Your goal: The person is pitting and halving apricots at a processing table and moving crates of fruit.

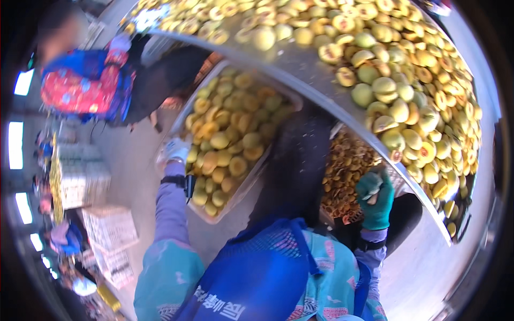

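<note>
My left hand [176,149], in a white glove, is at the left rim of a pale plastic crate [215,218]. Blur hides whether its fingers grip that rim. Whole and halved yellow peaches [221,140] fill the crate. My right hand [376,196], gloved in green, is curled below the edge of a metal table [317,96], with a small tan object [373,199] showing between the fingers. Beside and below this hand lie many peach pits and scraps [345,172] in a container. Peach halves [425,116] are heaped across the tabletop.
Another person in a red and blue top [80,88] is at the upper left, past the crate. Stacked white crates [108,228] stand on the floor [140,168] at left, with more people behind. The table's curved metal edge runs between my body and the heaped fruit.
</note>
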Available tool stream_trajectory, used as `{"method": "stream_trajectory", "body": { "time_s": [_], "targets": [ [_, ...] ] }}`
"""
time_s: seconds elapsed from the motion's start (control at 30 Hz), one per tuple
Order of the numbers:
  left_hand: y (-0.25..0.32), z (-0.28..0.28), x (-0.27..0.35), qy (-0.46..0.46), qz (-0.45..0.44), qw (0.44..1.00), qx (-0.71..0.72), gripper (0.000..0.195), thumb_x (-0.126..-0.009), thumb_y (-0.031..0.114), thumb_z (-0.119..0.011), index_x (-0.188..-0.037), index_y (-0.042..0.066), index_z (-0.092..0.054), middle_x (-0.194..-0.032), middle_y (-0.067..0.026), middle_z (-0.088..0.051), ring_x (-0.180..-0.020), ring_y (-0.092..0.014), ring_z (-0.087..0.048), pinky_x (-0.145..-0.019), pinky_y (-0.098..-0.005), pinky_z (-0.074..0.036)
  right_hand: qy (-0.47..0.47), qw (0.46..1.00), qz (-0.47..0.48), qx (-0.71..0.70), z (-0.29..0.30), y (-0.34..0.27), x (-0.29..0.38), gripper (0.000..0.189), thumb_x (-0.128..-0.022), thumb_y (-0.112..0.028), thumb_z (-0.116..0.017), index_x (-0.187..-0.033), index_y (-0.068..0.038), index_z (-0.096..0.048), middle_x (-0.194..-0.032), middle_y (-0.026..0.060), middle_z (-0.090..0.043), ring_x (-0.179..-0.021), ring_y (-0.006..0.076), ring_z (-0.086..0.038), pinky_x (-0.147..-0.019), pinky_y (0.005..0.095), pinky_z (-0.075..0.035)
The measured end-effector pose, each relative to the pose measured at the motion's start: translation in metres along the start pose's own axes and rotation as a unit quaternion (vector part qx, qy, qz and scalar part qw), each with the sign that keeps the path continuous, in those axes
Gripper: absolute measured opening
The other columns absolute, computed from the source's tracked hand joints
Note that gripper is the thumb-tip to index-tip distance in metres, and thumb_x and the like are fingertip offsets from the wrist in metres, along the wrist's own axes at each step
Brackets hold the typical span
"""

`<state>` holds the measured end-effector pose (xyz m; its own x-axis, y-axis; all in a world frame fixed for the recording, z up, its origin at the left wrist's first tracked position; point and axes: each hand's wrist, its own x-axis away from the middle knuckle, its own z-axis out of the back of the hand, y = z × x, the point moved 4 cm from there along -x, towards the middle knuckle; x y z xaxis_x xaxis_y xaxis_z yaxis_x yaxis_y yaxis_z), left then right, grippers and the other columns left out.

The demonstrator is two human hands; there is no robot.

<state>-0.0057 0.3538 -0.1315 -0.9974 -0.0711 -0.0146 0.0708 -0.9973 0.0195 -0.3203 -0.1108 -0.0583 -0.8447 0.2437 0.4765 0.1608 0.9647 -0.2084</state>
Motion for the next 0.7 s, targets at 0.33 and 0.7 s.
{"method": "stream_trajectory", "body": {
  "time_s": [0.33, 0.7],
  "targets": [
    [0.442, 0.142, -0.009, 0.008, -0.487, 0.854, 0.183, 0.051, -0.07, 0.03, -0.064, -0.114, 0.006, -0.053, -0.106, -0.0212, -0.056, -0.102, -0.034, -0.053, -0.087, -0.0398, -0.043, 0.142, 0.925, -0.019, 0.352, -0.049, 0.027, 0.013, 0.038, -0.091, -0.045, -0.042, -0.088, -0.008, -0.052, -0.056, -0.0022, -0.043, -0.039, 0.0092, -0.039, -0.036, 0.0215, -0.034],
    [0.387, 0.173, 0.118, -0.366, -0.319, 0.636, 0.599, 0.031, -0.086, 0.017, -0.055, -0.115, 0.004, -0.056, -0.095, -0.0059, -0.064, -0.081, -0.012, -0.059, -0.071, -0.0236, -0.048, 0.037, 0.581, 0.488, 0.65, -0.113, 0.002, -0.006, 0.025, -0.09, -0.028, -0.05, -0.082, -0.004, -0.051, -0.06, 0.0165, -0.053, -0.051, 0.0292, -0.053, -0.043, 0.0364, -0.04]
  ]
}}
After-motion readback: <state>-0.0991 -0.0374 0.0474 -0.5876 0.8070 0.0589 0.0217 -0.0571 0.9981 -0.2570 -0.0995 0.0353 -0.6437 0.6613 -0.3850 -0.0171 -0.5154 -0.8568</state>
